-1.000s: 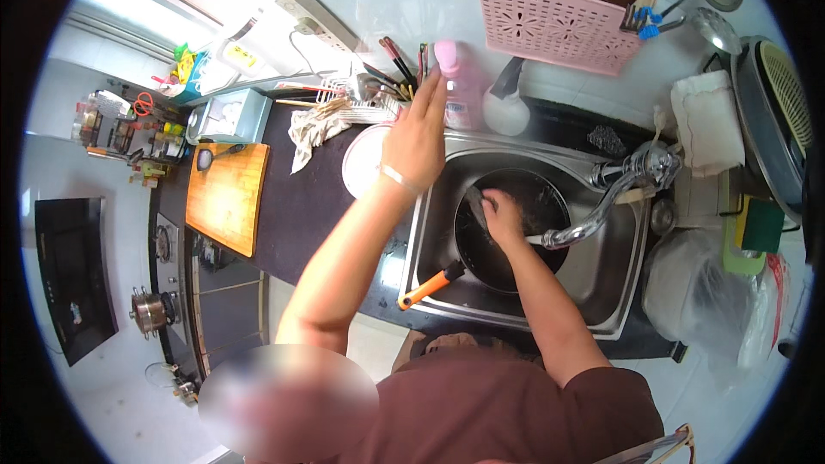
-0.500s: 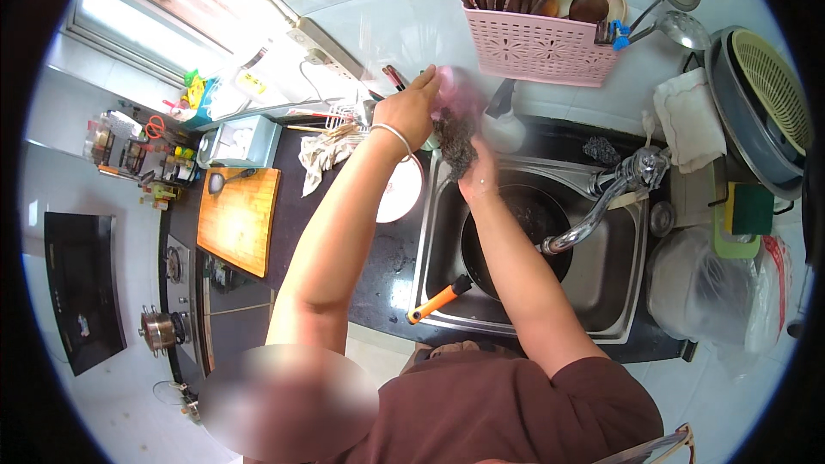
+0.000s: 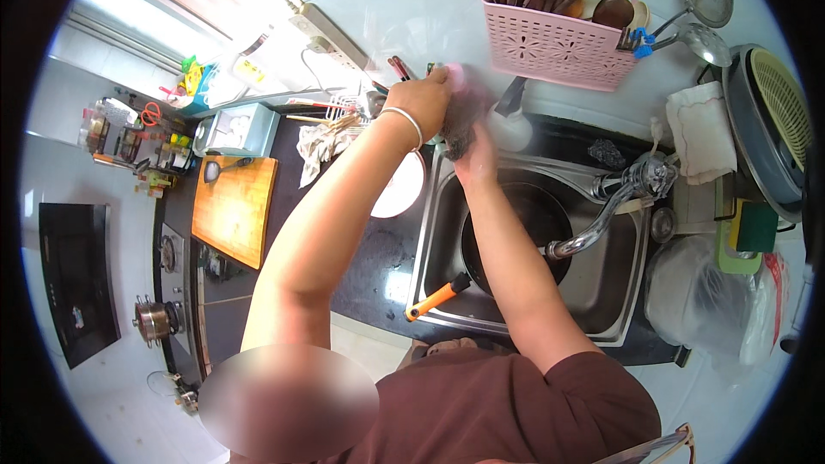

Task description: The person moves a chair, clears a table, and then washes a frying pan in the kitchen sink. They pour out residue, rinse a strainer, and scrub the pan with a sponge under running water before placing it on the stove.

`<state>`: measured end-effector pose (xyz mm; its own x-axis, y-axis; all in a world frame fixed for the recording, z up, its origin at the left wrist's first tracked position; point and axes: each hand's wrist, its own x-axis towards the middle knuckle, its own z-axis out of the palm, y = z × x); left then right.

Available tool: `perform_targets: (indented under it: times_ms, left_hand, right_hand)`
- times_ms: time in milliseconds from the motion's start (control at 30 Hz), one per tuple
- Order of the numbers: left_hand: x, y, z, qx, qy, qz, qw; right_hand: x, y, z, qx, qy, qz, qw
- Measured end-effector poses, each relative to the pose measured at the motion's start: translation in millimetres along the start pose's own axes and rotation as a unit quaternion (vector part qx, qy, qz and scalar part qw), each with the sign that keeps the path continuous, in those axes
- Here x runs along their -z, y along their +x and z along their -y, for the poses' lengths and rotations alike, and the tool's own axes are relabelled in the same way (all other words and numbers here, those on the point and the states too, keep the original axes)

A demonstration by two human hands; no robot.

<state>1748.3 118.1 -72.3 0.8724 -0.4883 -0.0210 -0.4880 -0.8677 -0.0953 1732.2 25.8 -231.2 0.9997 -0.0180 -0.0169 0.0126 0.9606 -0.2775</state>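
Note:
At the back edge of the counter, my left hand [image 3: 424, 107] has its fingers curled against a pink thing [image 3: 456, 77], smeared by motion, whose kind I cannot make out. Just below it, my right hand [image 3: 479, 157] grips a dark steel wool scrubber [image 3: 460, 133]; most of its fingers are hidden behind the wool. A white bottle with a grey top [image 3: 512, 126] stands right beside the scrubber. Under my right forearm, a black frying pan [image 3: 516, 206] lies in the steel sink [image 3: 601, 292], its orange handle [image 3: 436, 302] reaching over the left rim.
The faucet [image 3: 601, 215] arches over the pan from the right. Another steel wool scrubber [image 3: 607, 153] lies behind the sink. A white plate [image 3: 400, 186] and a crumpled cloth [image 3: 325, 148] are at the left, near a wooden cutting board [image 3: 234, 215]. A pink utensil basket [image 3: 554, 47] hangs above.
My left hand has moved slightly right and down, its fingers now curled instead of stretched. Less of the pink thing shows. The right hand still has the scrubber, held close beneath. The view has shifted a little.

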Motion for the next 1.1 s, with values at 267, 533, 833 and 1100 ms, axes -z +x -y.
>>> perform_targets:
  times_ms: [267,533,833,1100]
  left_hand:
    - [-3.8,-6.5,1.3,0.028,-0.066,-0.051,0.996]
    - [-133.9,-157.2,-26.1,0.293,-0.249,-0.201,0.901]
    - [-219.8,-90.3,-18.7,0.160,-0.038,0.008,0.986]
    - [-241.9,-119.7,0.0,0.207,-0.057,0.044,0.976]
  right_hand:
    - [2.0,-3.5,0.0,-0.040,-0.010,-0.026,0.999]
    - [50.7,-83.1,15.0,-0.129,-0.094,-0.069,0.985]
    - [104.4,-161.1,61.4,-0.127,-0.164,-0.210,0.956]
    - [152.2,-181.8,94.5,-0.120,-0.178,-0.299,0.930]
